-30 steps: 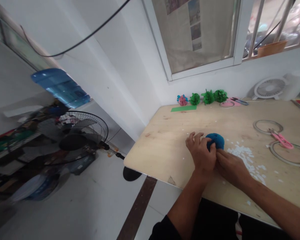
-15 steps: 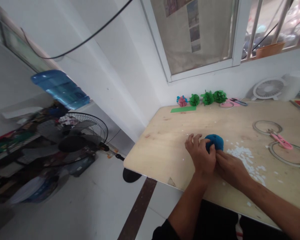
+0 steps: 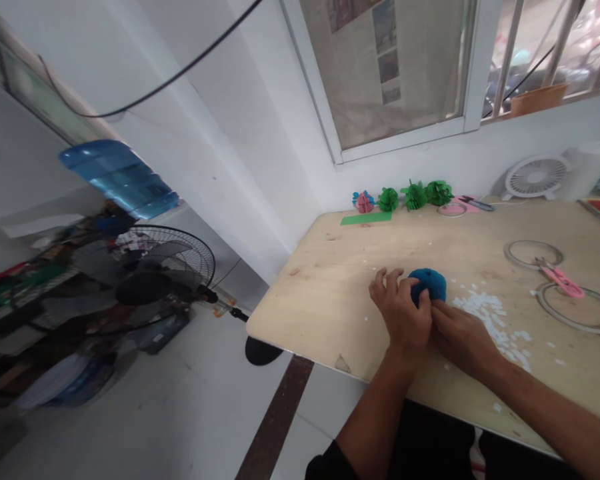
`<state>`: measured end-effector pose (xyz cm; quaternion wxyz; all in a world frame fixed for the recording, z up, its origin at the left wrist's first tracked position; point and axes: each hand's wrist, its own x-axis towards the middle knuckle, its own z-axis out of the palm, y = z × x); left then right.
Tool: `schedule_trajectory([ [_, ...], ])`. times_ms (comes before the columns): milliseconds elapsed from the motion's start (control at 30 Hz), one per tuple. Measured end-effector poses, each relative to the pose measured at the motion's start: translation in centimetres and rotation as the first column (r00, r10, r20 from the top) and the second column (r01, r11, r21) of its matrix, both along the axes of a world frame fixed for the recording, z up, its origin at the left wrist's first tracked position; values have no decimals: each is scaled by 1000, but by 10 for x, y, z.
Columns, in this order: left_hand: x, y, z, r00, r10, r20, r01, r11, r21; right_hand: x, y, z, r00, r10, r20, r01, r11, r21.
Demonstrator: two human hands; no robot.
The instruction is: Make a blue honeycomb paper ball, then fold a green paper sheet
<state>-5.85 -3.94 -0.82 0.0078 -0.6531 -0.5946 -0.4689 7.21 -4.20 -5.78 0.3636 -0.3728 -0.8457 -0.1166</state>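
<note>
A round, dark blue, soft-looking ball with a small dimple on top sits between my hands just over the wooden table. My left hand grips its left side with the thumb and index finger, while the other fingers are bent and raised. Against the ball's lower edge, the fingers of my right hand are pinched together. What lies between those right fingertips is hidden. White paper bits are scattered right beside my right hand.
Pink-handled snips lie across metal wire rings on the right of the table. Green paper flowers, a pink-and-blue one and a green strip line the back. A white fan stands at back right.
</note>
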Motion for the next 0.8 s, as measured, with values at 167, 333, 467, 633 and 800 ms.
schedule_trajectory([
  [167, -1, 0, 0, 1000, 2, -25, -3, 1000, -13, -1, -1, 2, 1000, 8, -2, -8, 1000, -5],
  [333, -1, -1, -1, 999, 14, -52, -13, 1000, 19, -1, -1, 3, 1000, -2, -10, 2, 1000, -2],
  [467, 0, -2, -2, 997, 22, -74, -19, 999, 46, -2, -1, 3, 1000, 9, -13, -9, 1000, 9],
  [633, 0, -2, -4, 997, 24, -76, -19, 997, 73, -2, -1, 3, 1000, 0, -1, 0, 1000, 3],
  [800, 1, -3, -4, 998, 36, -56, -32, 997, 73, -2, -1, 3, 1000, -6, 6, 5, 1000, 8],
])
